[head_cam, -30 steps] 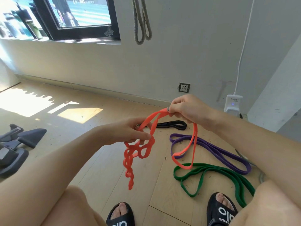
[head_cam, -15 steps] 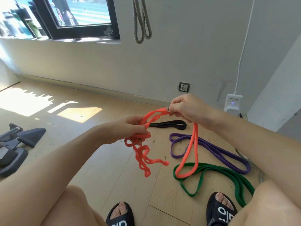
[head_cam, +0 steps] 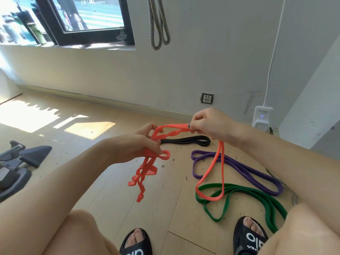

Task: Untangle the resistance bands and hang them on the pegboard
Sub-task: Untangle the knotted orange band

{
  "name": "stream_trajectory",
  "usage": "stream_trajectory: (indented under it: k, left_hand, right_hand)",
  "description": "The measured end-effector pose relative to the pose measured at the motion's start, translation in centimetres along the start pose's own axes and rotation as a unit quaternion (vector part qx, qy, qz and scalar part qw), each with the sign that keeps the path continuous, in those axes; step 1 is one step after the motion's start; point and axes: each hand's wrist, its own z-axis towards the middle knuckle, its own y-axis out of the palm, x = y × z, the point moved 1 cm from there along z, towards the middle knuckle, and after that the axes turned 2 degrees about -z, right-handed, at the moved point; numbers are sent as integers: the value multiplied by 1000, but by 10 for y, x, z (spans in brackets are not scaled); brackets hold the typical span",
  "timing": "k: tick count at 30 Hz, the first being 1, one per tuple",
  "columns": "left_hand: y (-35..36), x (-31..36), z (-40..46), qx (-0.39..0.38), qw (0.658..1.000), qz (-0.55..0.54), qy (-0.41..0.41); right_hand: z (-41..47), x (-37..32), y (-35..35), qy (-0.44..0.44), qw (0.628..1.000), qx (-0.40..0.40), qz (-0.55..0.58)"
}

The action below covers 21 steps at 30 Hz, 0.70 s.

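Bare arms and knees; black slides (head_cam: 250, 236) with white lettering.

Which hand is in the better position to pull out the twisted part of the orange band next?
Probably the left hand: it grips the orange band at the twisted bunch hanging below it. The right hand pinches the smooth part, whose loop hangs free, so it can anchor.

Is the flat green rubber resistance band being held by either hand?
No: the flat green rubber resistance band lies on the wooden floor, while both the left hand and right hand grip the orange band.
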Motion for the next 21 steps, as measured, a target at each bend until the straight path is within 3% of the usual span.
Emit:
stream_trajectory:
  k: [8,15,19,21]
  left_hand:
    - [-9,-3,-2,-24,977,-210,17]
    - [-8,-2,1,3,991,-133,16]
    - [-2,-2,8,91,992,-92,-5]
    - [1,-7,13,123,992,-14,-26]
  right_hand:
    - [3,3,-1,15,998,14,-53]
    - [3,2,0,21,998,12,-65]
    - [2,-2,2,15,999,6,-42]
    - [1,-4,2,11,999,5,-37]
